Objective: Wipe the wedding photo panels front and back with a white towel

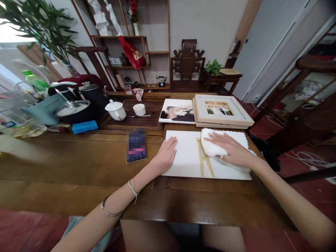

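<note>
A white board (183, 157), face down with a tan wooden stand (203, 161) on its back, lies on the wooden table (78, 168) in front of me. My left hand (166, 154) rests flat on the board's left edge, fingers together and stretched out. My right hand (231, 148) presses flat on a white cloth (211, 145) lying on the board's right half. Behind the board lie an unframed photo print (177, 111) and a stack of framed pictures (220, 111).
A phone (136, 145) lies left of the board. A tea tray with a white teapot (115, 110) and cup (139, 109) sits farther back, pots (73, 108) and a blue sponge (84, 126) at left. Shelves and a carved chair (187, 63) stand behind.
</note>
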{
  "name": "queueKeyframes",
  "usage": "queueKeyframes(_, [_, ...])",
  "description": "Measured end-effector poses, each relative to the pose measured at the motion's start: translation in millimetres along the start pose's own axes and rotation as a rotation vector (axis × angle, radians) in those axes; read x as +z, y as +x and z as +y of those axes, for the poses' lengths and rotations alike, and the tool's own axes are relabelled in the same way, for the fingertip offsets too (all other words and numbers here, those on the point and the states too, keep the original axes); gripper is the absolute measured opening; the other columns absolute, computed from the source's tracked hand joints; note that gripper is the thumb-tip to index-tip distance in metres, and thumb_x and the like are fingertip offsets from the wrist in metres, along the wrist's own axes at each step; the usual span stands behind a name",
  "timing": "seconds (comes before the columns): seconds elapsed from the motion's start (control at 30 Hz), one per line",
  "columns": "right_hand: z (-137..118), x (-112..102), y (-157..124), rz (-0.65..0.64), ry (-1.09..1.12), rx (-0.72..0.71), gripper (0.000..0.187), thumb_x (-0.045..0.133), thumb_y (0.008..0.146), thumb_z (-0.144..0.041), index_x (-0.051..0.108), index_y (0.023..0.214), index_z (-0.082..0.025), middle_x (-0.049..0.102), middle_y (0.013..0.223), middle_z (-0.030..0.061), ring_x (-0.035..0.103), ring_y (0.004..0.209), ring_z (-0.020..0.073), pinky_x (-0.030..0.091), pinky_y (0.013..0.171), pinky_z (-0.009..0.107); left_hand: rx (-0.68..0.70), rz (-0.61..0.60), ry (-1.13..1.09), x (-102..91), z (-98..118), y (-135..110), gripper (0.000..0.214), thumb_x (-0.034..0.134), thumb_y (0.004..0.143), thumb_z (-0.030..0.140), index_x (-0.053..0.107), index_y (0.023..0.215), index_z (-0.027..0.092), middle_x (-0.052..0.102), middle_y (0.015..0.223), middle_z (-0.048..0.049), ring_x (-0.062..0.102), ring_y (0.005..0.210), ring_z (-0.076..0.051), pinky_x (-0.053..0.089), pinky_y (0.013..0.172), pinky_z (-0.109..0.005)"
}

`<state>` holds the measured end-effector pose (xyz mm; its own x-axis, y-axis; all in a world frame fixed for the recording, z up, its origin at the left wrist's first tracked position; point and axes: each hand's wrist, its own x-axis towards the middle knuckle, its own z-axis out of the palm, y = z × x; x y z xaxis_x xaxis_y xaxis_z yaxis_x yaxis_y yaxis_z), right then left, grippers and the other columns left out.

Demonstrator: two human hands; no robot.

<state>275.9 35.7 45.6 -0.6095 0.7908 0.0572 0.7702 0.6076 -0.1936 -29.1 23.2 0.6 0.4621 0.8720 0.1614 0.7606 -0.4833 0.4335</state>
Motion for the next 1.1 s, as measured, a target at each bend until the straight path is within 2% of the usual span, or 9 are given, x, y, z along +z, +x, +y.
queueKeyframes(0.1, [-1.3, 4.8, 20.6, 0.07, -0.053, 0.056, 0.063, 0.049, 0.081, -0.025, 0.039, 0.144, -0.022, 0.034, 0.151, 0.0108, 0.025, 0.141, 0.0286, 0.017, 0.113, 0.058, 0.013, 0.017, -0.001, 0.7, -1.1, -0.1, 0.046, 0.03, 0.096, 0.024, 0.037, 0.14, 0.011, 0.035, 0.151, -0.0155, 0.024, 0.144, -0.025, 0.019, 0.118, -0.05])
queueKeyframes(0.17, [-8.1, 6.3, 19.3, 0.079, -0.05, 0.05, 0.064, 0.049, 0.08, -0.023, 0.039, 0.144, -0.022, 0.035, 0.151, 0.0101, 0.026, 0.141, 0.0279, 0.016, 0.113, 0.058, 0.023, 0.029, 0.002, 1.2, -1.8, -0.2, 0.046, 0.03, 0.096, 0.023, 0.036, 0.141, 0.012, 0.035, 0.151, -0.0155, 0.025, 0.143, -0.025, 0.02, 0.117, -0.05])
queueKeyframes(0.37, [-63.6, 1.7, -36.1, -0.051, 0.028, -0.109, 0.094, 0.05, 0.057, -0.008, 0.034, 0.146, -0.031, 0.02, 0.156, 0.0022, 0.012, 0.144, 0.0292, 0.009, 0.114, 0.06, 0.02, 0.027, 0.014, 2.4, -2.0, 0.2, 0.046, 0.03, 0.097, 0.023, 0.036, 0.141, 0.012, 0.034, 0.152, -0.0153, 0.025, 0.143, -0.025, 0.019, 0.117, -0.05])
queueKeyframes(0.5, [-94.0, -2.2, -56.5, -0.137, 0.096, -0.165, 0.099, 0.051, 0.053, -0.006, 0.033, 0.147, -0.032, 0.017, 0.156, 0.0018, 0.013, 0.144, 0.0311, 0.007, 0.115, 0.059, 0.009, 0.027, 0.006, 1.4, -0.6, 0.5, 0.046, 0.029, 0.096, 0.024, 0.037, 0.14, 0.011, 0.034, 0.151, -0.0164, 0.025, 0.143, -0.026, 0.02, 0.117, -0.05])
queueKeyframes(0.6, [-84.4, -2.7, -41.4, -0.164, 0.109, -0.152, 0.093, 0.051, 0.058, -0.007, 0.034, 0.146, -0.031, 0.018, 0.156, 0.0019, 0.013, 0.144, 0.0283, 0.009, 0.116, 0.057, 0.005, 0.013, 0.001, 0.2, 0.3, 0.5, 0.047, 0.029, 0.096, 0.024, 0.037, 0.14, 0.009, 0.034, 0.151, -0.0164, 0.025, 0.144, -0.026, 0.019, 0.118, -0.049])
queueKeyframes(0.77, [-42.9, -3.9, 18.2, -0.109, 0.121, -0.046, 0.064, 0.049, 0.079, -0.02, 0.041, 0.143, -0.024, 0.03, 0.153, 0.0065, 0.018, 0.143, 0.0262, 0.014, 0.115, 0.056, 0.001, 0.002, -0.001, -0.2, 0.1, 0.9, 0.046, 0.029, 0.096, 0.023, 0.037, 0.14, 0.01, 0.035, 0.151, -0.0155, 0.024, 0.144, -0.026, 0.018, 0.118, -0.049])
queueKeyframes(0.9, [-29.2, -3.9, 54.6, -0.051, 0.092, 0.035, 0.057, 0.046, 0.085, -0.028, 0.044, 0.141, -0.018, 0.035, 0.151, 0.0126, 0.024, 0.142, 0.0292, 0.019, 0.113, 0.057, 0.003, 0.001, 0.001, 0.9, -1.4, 1.0, 0.046, 0.029, 0.096, 0.024, 0.037, 0.14, 0.01, 0.034, 0.151, -0.0148, 0.024, 0.144, -0.025, 0.017, 0.118, -0.049])
queueKeyframes(1.0, [-36.5, -0.7, 56.8, -0.025, 0.023, 0.004, 0.061, 0.048, 0.08, -0.022, 0.044, 0.14, -0.019, 0.034, 0.151, 0.0124, 0.023, 0.142, 0.0306, 0.017, 0.112, 0.06, 0.004, 0.007, 0.003, 3.0, -3.4, 1.1, 0.046, 0.029, 0.096, 0.024, 0.037, 0.139, 0.01, 0.035, 0.151, -0.0155, 0.025, 0.144, -0.025, 0.018, 0.118, -0.049])
queueKeyframes(1.1, [-60.6, 3.4, 35.6, -0.074, -0.042, -0.078, 0.076, 0.052, 0.067, -0.014, 0.042, 0.142, -0.021, 0.028, 0.154, 0.0115, 0.015, 0.144, 0.0318, 0.008, 0.111, 0.064, 0.017, 0.033, 0.003, 5.2, -5.2, 1.3, 0.046, 0.029, 0.096, 0.023, 0.037, 0.139, 0.01, 0.035, 0.151, -0.0161, 0.026, 0.143, -0.026, 0.02, 0.118, -0.049])
